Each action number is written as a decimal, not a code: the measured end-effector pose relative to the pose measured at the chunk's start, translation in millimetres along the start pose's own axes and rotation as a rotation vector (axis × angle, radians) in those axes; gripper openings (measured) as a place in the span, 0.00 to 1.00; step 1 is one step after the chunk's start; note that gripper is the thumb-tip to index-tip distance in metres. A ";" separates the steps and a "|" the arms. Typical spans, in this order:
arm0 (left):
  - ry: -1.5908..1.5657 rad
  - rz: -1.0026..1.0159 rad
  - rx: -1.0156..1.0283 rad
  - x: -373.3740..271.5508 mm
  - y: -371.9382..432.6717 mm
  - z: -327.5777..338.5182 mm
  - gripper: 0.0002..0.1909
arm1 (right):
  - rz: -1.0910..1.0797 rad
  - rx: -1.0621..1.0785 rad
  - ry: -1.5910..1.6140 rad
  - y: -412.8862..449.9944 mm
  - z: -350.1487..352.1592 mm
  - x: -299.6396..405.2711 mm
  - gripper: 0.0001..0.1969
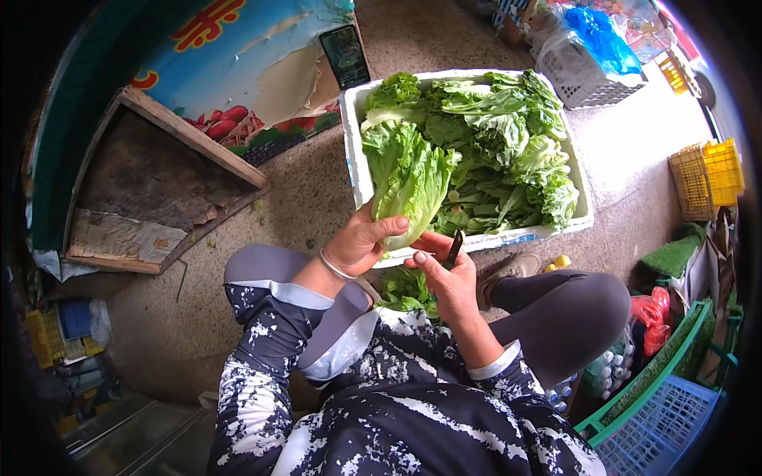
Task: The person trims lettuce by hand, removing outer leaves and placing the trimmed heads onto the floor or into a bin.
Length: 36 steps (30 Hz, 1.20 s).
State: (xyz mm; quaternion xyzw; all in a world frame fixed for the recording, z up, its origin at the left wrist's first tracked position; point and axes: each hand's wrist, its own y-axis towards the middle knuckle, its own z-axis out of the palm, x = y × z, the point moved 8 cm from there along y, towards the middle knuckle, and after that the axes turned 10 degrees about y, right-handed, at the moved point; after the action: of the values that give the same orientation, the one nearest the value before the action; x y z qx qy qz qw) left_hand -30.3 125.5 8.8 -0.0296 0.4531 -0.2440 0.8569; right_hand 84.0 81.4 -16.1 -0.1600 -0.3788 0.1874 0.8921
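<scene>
My left hand (360, 238) grips a head of leafy lettuce (411, 178) near its pale base, leaves pointing away from me. In my right hand (449, 273) is a small knife with a dark part (455, 250) sticking up past the fingers; the rest of it is mostly hidden by the hand. The right fingertips are close to the lettuce base, and whether they touch it I cannot tell. Beyond both hands stands a white foam box (351, 157) filled with more lettuce (506, 143). Loose green leaves (408, 290) lie low between my legs.
A wooden-framed board (161, 184) and a printed panel (262, 77) with a phone (345, 56) against it stand at left. Beyond the box at right is a white crate (586, 71) with plastic bags. Yellow crates (708, 178) and a blue crate (661, 422) are along the right.
</scene>
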 end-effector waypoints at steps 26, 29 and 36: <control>0.071 -0.018 -0.077 1.1 -5.4 -9.2 0.25 | -0.146 -0.016 -0.151 12.0 -6.4 -6.6 0.08; 0.015 -0.013 -0.140 3.7 -3.3 -16.1 0.23 | -0.199 -0.002 -0.139 14.5 -11.5 -7.2 0.07; -0.031 0.018 -0.213 7.4 -2.3 -31.9 0.21 | -0.285 0.019 -0.135 12.9 -9.5 -1.9 0.09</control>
State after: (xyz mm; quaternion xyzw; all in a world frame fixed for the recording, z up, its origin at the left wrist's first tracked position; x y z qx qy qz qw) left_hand -53.0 125.6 -15.0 -0.1202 0.4634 -0.1861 0.8580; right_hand 87.1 90.5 -29.0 -0.0834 -0.4549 0.0727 0.8837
